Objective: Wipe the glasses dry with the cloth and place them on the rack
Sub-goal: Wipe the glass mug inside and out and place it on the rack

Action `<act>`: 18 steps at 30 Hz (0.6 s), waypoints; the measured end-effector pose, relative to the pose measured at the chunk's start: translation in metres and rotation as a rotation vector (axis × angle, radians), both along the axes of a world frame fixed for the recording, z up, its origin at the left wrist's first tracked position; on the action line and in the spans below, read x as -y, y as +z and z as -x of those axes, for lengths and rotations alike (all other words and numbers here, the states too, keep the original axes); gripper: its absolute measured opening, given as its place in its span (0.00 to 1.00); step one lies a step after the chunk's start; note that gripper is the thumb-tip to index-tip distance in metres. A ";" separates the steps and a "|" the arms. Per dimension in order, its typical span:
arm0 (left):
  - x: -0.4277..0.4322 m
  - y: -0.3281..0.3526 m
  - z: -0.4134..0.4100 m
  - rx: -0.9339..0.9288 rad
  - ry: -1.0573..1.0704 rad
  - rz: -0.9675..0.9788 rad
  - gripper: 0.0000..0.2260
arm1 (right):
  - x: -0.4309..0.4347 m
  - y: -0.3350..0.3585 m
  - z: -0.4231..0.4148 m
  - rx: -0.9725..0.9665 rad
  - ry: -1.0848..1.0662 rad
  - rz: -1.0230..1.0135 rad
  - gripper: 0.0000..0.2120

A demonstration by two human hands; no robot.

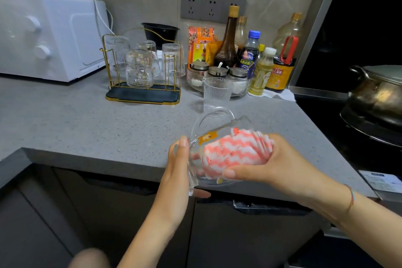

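A person stands at a grey speckled stone countertop [87,119] and holds a clear glass mug with a loop handle and an orange sticker [195,165] in the air above the counter's front edge. The mug lies on its side, handle upward, mouth turned to the right.

The left hand [176,172] grips the mug at its base: the fingers run up across the bottom and the thumb hooks underneath. The right hand [280,163] clutches a pink-and-white wavy-striped cloth [232,152], which is pushed into the mug's mouth and fills much of the inside. The right thumb lies along the mug's lower wall.

Toward the back of the counter, left of the hands, stands a gold wire rack on a dark tray [141,97]. Several clear glasses hang upside down on it. To the right of the rack, a ribbed clear tumbler [216,93] stands upright on the counter, in front of a cluster of sauce bottles and lidded jars [228,56].

A white microwave oven [50,35] sits at the counter's back left corner. A metal pot [378,93] rests on the stove beyond the right edge.
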State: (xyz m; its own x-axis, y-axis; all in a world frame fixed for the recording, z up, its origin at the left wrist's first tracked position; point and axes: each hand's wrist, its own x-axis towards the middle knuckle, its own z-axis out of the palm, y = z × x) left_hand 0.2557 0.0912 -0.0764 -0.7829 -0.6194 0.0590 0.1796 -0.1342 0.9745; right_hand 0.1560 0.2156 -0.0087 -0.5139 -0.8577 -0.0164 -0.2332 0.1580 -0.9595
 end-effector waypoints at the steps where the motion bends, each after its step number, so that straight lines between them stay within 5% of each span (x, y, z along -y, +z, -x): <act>1: 0.000 -0.002 0.002 -0.029 0.054 0.036 0.15 | 0.000 0.000 0.000 -0.007 0.000 -0.002 0.13; 12: 0.016 -0.022 0.002 -0.308 0.218 0.765 0.16 | -0.003 0.009 0.011 0.337 0.321 -0.001 0.20; 18: 0.015 -0.018 0.003 -0.305 0.139 0.721 0.21 | 0.001 0.008 0.011 0.282 0.221 0.010 0.15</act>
